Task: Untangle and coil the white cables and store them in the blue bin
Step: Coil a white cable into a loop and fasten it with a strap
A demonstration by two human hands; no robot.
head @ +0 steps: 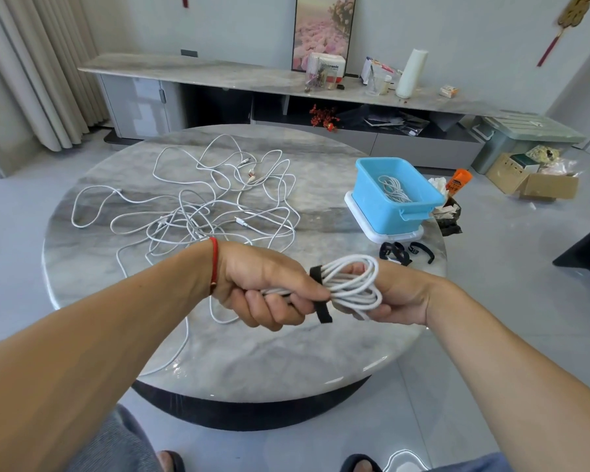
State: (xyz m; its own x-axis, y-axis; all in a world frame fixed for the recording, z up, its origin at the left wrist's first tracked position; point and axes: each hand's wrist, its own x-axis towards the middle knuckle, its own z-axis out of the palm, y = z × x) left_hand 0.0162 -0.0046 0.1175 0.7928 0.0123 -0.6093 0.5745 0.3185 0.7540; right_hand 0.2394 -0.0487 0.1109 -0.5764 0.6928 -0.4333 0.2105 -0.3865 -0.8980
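Observation:
A coiled white cable [353,284] hangs above the table's near edge, held between both hands. My left hand [263,284] grips one end of the coil, and a black strap [321,301] runs around the bundle beside its thumb. My right hand [395,298] holds the looped end, fingers through and under the loops. A tangle of loose white cables [205,206] sprawls over the table's left and middle. The blue bin [394,199] stands at the right with one coiled cable [394,189] inside.
The bin sits on a white lid [365,219] on the round marble table [252,356]. Black straps [406,253] lie in front of it. Behind are a long low cabinet [218,76], a green storage box [518,134] and cardboard boxes [539,182] on the floor.

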